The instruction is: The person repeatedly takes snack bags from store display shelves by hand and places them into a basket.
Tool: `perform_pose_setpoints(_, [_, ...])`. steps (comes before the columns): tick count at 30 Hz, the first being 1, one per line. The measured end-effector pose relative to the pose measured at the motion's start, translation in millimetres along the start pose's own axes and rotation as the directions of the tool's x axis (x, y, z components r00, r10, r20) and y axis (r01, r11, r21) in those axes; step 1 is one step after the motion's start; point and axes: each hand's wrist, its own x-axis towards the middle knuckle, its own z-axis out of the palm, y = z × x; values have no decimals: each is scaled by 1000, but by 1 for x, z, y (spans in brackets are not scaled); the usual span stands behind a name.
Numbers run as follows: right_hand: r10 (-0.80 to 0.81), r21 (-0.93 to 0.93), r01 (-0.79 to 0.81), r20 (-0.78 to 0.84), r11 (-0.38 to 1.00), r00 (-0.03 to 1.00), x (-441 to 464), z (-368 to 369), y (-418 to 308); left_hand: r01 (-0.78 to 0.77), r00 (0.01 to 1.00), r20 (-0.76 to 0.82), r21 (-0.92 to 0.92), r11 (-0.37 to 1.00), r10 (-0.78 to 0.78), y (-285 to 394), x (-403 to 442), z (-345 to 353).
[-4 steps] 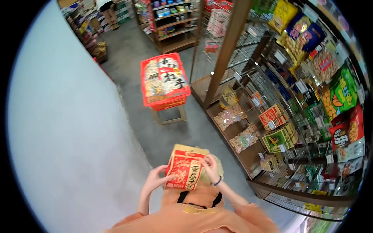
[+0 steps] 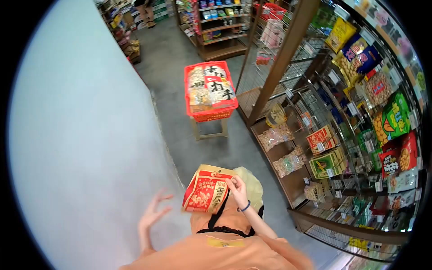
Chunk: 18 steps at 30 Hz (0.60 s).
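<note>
A red and brown bag of sunflower seeds (image 2: 207,191) hangs tilted before my body, its printed front toward me. My right hand (image 2: 237,189), with a dark band on the wrist, pinches the bag's upper right edge between thumb and fingers. Off to the left, my left hand (image 2: 154,212) is apart from the bag, fingers spread and holding nothing, a little smeared by motion. Behind the bag, part of a pale yellow item (image 2: 250,183) shows; its kind I cannot make out.
Ahead, a red shopping basket (image 2: 211,116) full of snack packets stands on a wooden stool (image 2: 211,136). Wire racks with nut and snack bags (image 2: 396,114) line the right; a pale wall (image 2: 90,135) runs along the left. A person's legs (image 2: 146,15) show far back.
My left hand has let go of the bag and swung out to the left. The bag, held by my right hand alone, has tilted and shifted slightly left. The view has turned a little left.
</note>
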Motion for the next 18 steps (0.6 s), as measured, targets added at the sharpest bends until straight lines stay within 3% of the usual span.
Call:
perform_pose_setpoints(1, [-53,-12,53,-1,999,999,0,8,4,-22,999,-43,122,992,28,5,-9,-18])
perform_pose_setpoints(2, [2,85,5,-83,996,997,-5,54,-17,7,998,-67,186,983,5,27,-26,-48])
perform_pose_setpoints(3, [7,101,0,-77,995,997,-2,64,-23,-18,993,-114,165,986,37,35,-31,-60])
perform_pose_setpoints(6, [-99,-222,75,-100,972,990,-10,60,-38,17,984,-179,111,994,3,26,-34,-71])
perform_pose_setpoints(7, [-88,-229,62,-103,972,991,-11,67,-46,76,977,-209,109,991,-52,23,-31,-73])
perform_pose_setpoints(10, [-361,-476,278,-90,834,928,-23,95,-68,133,946,-316,161,978,-76,17,-31,-84])
perform_pose_setpoints(13, [-374,-549,230,-164,803,913,-31,105,-88,199,931,-348,237,951,-108,-7,-33,-87])
perform_pose_setpoints(15, [-354,-482,204,-243,852,903,-21,103,-94,251,927,-340,248,936,-159,-16,-29,-92])
perform_pose_setpoints(17, [-167,-335,44,-349,941,922,-10,94,-105,317,916,-327,235,919,-232,-19,-26,-90])
perform_pose_setpoints(18, [-239,-411,82,-348,908,907,1,98,-113,360,904,-329,247,900,-271,-15,-25,-95])
